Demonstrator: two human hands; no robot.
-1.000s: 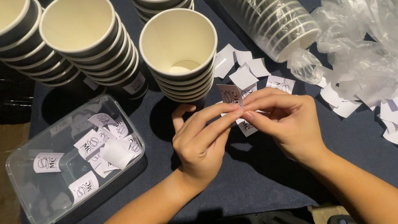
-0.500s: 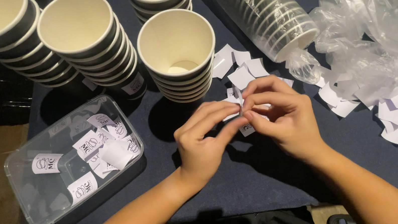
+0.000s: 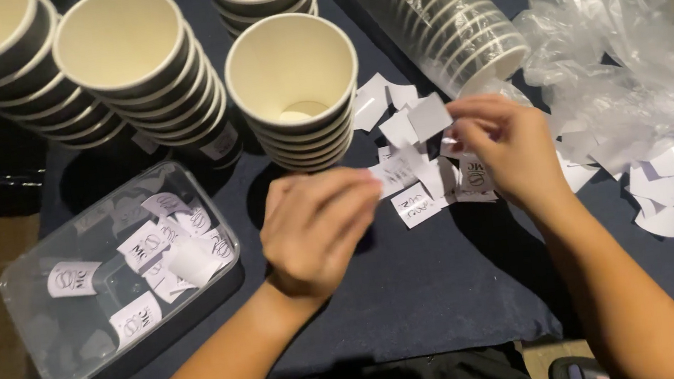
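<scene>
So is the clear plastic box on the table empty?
No, the clear plastic box has several small white paper labels lying inside it.

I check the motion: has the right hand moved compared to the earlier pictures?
Yes. The right hand has moved up and right, away from the left hand, toward the lying cup stack.

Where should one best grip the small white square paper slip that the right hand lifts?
Probably at an edge, pinched from the side. The small white square paper slip is thin and flat, and the right hand holds it by one edge above the loose pile of white slips.
</scene>
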